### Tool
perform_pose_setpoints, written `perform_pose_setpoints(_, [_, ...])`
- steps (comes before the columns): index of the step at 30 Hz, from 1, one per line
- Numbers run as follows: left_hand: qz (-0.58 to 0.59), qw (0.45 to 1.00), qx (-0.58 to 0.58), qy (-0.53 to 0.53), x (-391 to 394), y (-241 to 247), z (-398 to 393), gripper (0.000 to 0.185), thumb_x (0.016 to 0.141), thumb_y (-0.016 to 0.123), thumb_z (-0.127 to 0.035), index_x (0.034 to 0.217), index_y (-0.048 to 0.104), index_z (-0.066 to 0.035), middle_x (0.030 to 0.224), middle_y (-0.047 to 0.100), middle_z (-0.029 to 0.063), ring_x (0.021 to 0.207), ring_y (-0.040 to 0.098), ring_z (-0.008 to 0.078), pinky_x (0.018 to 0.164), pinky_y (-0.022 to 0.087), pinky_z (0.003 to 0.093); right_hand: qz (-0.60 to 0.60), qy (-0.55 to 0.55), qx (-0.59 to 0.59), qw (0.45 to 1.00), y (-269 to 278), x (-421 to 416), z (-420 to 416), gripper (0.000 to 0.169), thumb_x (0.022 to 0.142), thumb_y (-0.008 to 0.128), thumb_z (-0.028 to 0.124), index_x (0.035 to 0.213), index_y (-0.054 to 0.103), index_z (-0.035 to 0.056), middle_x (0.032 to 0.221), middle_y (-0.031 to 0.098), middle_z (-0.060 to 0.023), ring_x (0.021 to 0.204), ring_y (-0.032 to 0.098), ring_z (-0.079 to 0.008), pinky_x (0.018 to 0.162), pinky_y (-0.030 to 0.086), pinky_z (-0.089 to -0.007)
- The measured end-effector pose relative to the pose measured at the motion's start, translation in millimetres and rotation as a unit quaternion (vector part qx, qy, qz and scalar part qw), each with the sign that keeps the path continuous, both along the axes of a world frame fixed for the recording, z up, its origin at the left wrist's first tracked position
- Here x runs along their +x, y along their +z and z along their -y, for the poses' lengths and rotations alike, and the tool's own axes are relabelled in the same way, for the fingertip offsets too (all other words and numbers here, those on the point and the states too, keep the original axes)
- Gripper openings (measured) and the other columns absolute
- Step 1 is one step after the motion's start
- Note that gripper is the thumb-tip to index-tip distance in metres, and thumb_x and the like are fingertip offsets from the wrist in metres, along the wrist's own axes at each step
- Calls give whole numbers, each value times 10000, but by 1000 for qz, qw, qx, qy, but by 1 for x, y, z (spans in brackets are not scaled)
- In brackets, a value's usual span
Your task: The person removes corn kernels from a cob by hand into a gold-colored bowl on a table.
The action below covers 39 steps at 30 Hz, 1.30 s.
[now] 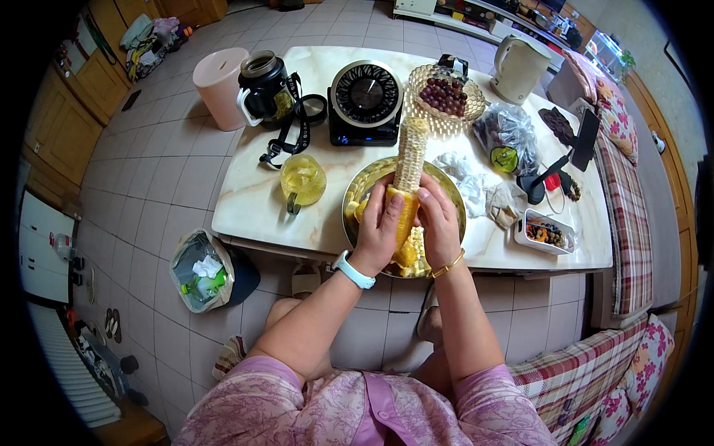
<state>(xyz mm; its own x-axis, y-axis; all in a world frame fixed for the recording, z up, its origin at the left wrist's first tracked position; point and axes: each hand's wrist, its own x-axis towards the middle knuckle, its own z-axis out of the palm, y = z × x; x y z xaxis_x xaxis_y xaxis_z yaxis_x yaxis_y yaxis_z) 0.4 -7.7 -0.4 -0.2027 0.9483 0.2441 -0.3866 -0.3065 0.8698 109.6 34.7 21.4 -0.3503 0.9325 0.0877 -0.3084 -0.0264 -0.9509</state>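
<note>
Both hands hold one corn cob (411,153) upright, its bare stripped end pointing away from me and yellow kernels covering the near part. My left hand (376,228), with a light blue wristband, wraps the cob's left side, thumb along the kernels. My right hand (438,220), with a gold bangle, grips the right side, thumb near where the kernels begin. Beneath them a metal bowl (458,206) holds yellow corn pieces, partly hidden by the hands.
On the marble-look table (256,217) stand a glass mug of yellow drink (303,179), a black appliance (365,103), a grape basket (474,103), a kettle (519,69), plastic bags (507,136), a phone stand (538,184) and a white container (544,231). A lined bin (201,270) is at left.
</note>
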Motion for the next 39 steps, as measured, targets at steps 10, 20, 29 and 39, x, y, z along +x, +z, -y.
perform_pose_setpoints(10, [-110,990,26,78,1,4,-1,579,1010,558,-395,1394,405,11,1243,547,82,1113,522,147,972,423,288,27,-35,54,998,-9,-8,7,434,1032,445,212,1367,498,-58,1210,615,-83,998,558,-109,867,447,-241])
perform_pose_setpoints(20, [-86,992,24,85,4,3,3,569,1026,512,-410,1398,412,10,1286,537,93,1174,496,173,1023,385,303,21,-75,83,993,-4,-17,15,412,1031,439,209,1321,523,-71,1200,622,-132,1104,571,-173,975,432,-292])
perform_pose_setpoints(29, [-61,993,54,91,16,4,-6,705,969,635,-388,1456,321,13,1368,467,121,1252,464,196,1064,369,321,37,-102,113,988,-2,-12,11,333,1036,461,246,1144,596,-39,1007,657,-84,909,597,-135,834,480,-271])
perform_pose_setpoints(39, [-75,992,57,87,35,6,-12,609,973,617,-424,1353,418,9,1222,547,98,1104,522,177,965,424,299,73,-162,111,978,4,0,4,351,1035,452,254,1056,638,-43,895,671,-107,816,605,-142,755,486,-287])
